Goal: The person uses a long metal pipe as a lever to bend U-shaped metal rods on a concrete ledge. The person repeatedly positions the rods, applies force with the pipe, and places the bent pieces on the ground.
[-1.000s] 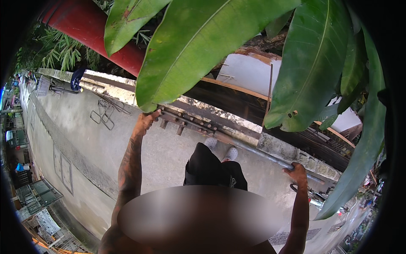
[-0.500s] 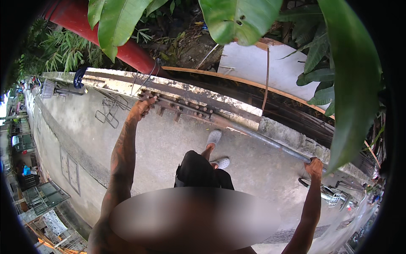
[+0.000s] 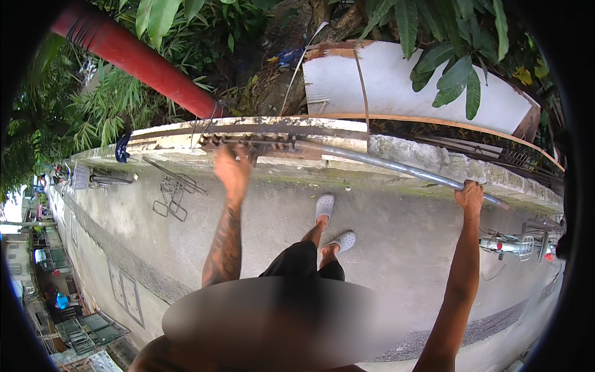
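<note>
Along the top of the low wall is fixed a rusty steel plate with several short pegs standing up from it. A long grey metal pipe runs from the pegs out to the right, slanting nearer to me. My right hand is wrapped round the pipe close to its far-right end. My left hand is over the left part of the pegged plate, its fingers smeared by motion, so what it holds cannot be made out.
The wall's rough concrete top continues to the right. Beyond stand a thick red pipe, a white board and leafy plants. Bent metal frames lie on the concrete ground at left; a bicycle is at right.
My left hand has come back toward me and right from the left end of the pegs. The grey pipe, with my right hand on it, has swung away from me toward the wall.
</note>
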A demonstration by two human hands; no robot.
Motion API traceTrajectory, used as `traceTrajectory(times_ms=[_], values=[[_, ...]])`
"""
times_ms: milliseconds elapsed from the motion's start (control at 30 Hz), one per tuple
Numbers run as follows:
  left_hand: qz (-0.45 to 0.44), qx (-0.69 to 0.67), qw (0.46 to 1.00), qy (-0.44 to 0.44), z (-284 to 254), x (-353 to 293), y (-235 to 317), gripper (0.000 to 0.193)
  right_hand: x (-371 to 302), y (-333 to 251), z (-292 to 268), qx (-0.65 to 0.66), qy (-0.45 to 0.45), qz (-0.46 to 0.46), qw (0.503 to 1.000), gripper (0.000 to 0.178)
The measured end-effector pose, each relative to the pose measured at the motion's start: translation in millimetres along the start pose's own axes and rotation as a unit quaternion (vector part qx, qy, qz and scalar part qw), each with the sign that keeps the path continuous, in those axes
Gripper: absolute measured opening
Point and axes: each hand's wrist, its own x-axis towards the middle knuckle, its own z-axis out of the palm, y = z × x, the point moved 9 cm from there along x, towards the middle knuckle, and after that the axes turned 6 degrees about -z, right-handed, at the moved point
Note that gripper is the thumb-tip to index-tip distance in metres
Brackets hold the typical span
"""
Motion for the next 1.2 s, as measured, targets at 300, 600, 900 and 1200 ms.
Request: traceTrajectory(times_ms=[300, 600, 900, 1200], values=[[0.512, -0.084, 0.748, -0.413, 147.9, -301.0, 328.4, 0.051, -84.0, -22.6, 8.8, -0.040, 0.082, 0.054, 0.994, 0.025], [0.629, -0.146, 0.630, -0.431, 15.5, -392.8, 172.8, 0.019, -447.0, -186.3, -48.0, -0.048, 0.120, 0.304, 0.944, 0.016], [0.739, -0.211, 0.439, -0.465, -136.7, -277.3, -22.0, 0.010, -608.1, -572.4, -145.8, 0.184, 0.042, 0.482, 0.856, 0.023], [0.751, -0.211, 0.452, -0.432, -128.2, -290.8, -31.3, 0.006, -710.8, -554.7, -111.4, 0.130, -0.134, 0.587, 0.788, 0.047]])
